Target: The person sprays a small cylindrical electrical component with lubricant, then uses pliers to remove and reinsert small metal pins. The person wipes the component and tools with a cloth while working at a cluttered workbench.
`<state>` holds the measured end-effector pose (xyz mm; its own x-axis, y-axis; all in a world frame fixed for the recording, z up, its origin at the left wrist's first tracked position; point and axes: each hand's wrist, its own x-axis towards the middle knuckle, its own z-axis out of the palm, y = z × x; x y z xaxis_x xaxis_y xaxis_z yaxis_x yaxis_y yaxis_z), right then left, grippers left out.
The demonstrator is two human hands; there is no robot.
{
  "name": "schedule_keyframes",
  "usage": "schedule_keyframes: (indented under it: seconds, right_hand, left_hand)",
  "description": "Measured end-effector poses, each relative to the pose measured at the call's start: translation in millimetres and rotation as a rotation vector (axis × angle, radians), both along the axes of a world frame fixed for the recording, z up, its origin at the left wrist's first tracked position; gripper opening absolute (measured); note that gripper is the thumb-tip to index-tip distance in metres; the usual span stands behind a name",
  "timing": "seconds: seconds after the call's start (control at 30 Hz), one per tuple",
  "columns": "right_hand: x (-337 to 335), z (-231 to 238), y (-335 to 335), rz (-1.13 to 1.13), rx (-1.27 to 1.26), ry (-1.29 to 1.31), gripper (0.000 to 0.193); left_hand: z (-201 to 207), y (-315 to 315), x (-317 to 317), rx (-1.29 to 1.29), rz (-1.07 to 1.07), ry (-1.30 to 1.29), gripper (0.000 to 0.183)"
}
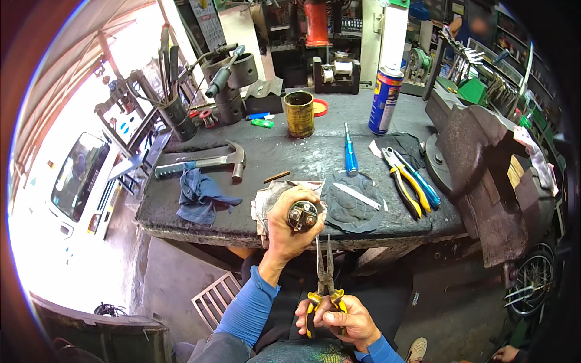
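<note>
My left hand [285, 233] is wrapped round a dark cylindrical part [302, 216], whose round end with metal terminals faces up. It is held at the bench's front edge, over a crumpled pale rag [264, 206]. Lower down, my right hand [351, 323] grips long-nose pliers [325, 281] by their yellow and black handles. The plier jaws point up toward the cylinder, slightly parted, with nothing visible between them. On the bench, a dark round cloth [348, 215] lies just right of my left hand, with a white blade-like strip [357, 195] on top.
The dark workbench [254, 142] carries a claw hammer [206, 162], blue rag [203, 196], rusty tin [299, 115], blue spray can [385, 100], blue screwdriver [350, 151] and yellow-black pliers [405, 184]. A large vise [478, 163] stands at right. Another person [469, 27] is at the back right.
</note>
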<state>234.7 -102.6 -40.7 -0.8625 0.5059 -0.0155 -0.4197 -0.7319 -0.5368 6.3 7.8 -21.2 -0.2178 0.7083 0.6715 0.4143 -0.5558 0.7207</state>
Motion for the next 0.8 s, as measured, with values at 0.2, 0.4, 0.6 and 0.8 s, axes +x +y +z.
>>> schedule_keyframes:
  seconds: [0.2,0.4,0.6,0.8]
  right_hand:
    - [-8.6,-4.1,16.8,0.035,0.029,-0.003,0.031]
    - [-13.8,-8.9,23.4,0.038,-0.001,0.004,0.030]
    - [-17.9,-12.7,22.3,0.026,-0.032,0.019,0.030]
    - [-17.5,-18.5,12.8,0.011,-0.082,0.021,0.031]
  left_hand:
    - [-0.3,1.3,2.0,0.051,0.001,0.033,0.040]
    - [0.4,1.3,-1.0,0.079,0.027,0.079,0.040]
    - [0.8,1.8,-2.4,0.096,0.026,0.098,0.039]
    - [0.6,-2.8,0.1,0.102,0.027,0.115,0.039]
